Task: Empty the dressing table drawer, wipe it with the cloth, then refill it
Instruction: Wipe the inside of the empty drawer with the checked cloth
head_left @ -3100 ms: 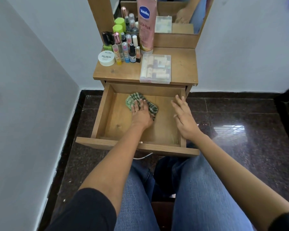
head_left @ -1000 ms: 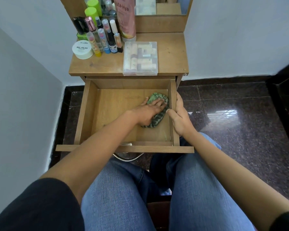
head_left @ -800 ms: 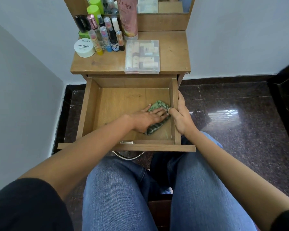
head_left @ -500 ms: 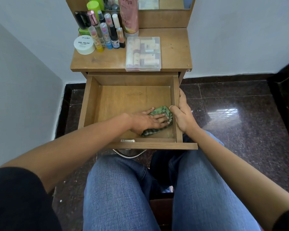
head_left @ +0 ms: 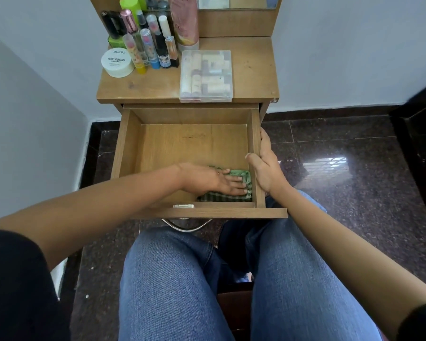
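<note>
The wooden drawer (head_left: 129,143) stands pulled out, holding nothing but the cloth. A green checked cloth (head_left: 244,174) lies in its near right corner. My left hand (head_left: 212,179) presses flat on the cloth, fingers stretched toward the right wall. My right hand (head_left: 266,168) grips the drawer's right side wall, thumb inside and fingers outside. On the dressing table top (head_left: 253,67) sit a clear plastic box of small tubes (head_left: 206,76), a white nail polish jar (head_left: 117,62), several slim bottles (head_left: 153,43) and a pink lotion tube (head_left: 185,20).
White walls close in on the left and behind the table. Dark polished floor (head_left: 342,173) spreads to the right. My knees in blue jeans (head_left: 172,279) sit just under the drawer front, whose metal handle (head_left: 186,227) hangs below. A mirror frame rises at the table's back.
My left hand has slid the cloth from the drawer's far middle over to the right side, then back toward the near right corner. My right hand shifted from resting flat to gripping the right wall.
</note>
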